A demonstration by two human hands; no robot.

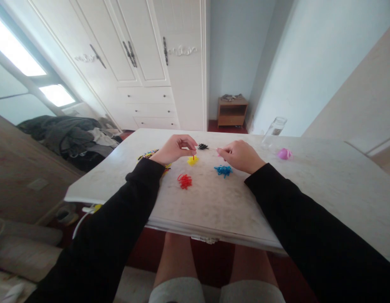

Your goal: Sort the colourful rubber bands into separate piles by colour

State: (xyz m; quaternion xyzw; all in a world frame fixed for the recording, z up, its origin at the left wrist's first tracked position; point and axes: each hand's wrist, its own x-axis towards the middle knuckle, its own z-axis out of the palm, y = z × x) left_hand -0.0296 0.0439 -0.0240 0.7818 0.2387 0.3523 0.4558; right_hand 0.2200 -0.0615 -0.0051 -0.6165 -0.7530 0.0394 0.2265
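the head view looks forward-down over the table (210, 204).

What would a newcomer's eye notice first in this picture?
Probably the bright red pile near the middle of the pale table, with the blue pile to its right. Next, the left hand, pinching a red piece near the yellow pile; farther right, a pink object beside a clear bottle.

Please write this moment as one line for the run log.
left hand: pinching red piece near yellow pile | right hand: near blue pile | red pile: on table
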